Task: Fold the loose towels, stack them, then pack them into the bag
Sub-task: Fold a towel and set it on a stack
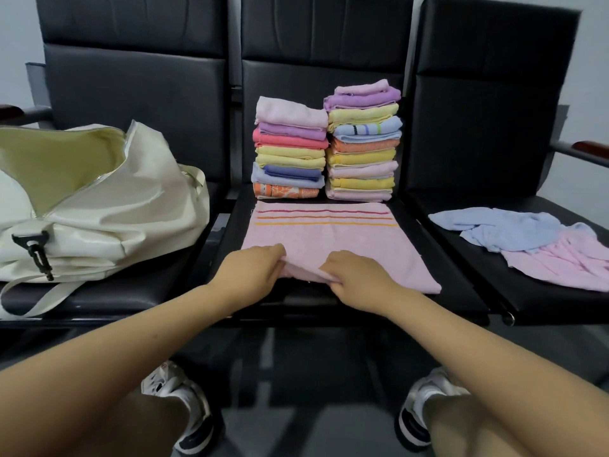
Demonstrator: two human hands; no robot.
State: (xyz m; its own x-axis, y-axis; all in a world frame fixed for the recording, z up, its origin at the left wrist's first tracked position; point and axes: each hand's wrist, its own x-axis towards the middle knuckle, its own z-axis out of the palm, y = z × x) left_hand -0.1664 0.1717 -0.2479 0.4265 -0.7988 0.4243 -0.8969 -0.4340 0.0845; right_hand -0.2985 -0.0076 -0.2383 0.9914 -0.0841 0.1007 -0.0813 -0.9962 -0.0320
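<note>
A pink towel (329, 237) with red and orange stripes lies flat on the middle seat. My left hand (252, 267) and my right hand (354, 275) both pinch its near edge, lifting a fold of cloth between them. Behind it stand two stacks of folded towels, the left stack (290, 150) lower than the right stack (364, 143). A cream bag (99, 206) lies open on the left seat. A loose blue towel (501, 227) and a loose pink towel (566, 258) lie crumpled on the right seat.
Three black padded seats (461, 133) form a row with tall backs. A black buckle (36, 249) hangs on the bag's front and a strap trails over the seat edge. My knees and shoes (184, 410) are below, on a grey floor.
</note>
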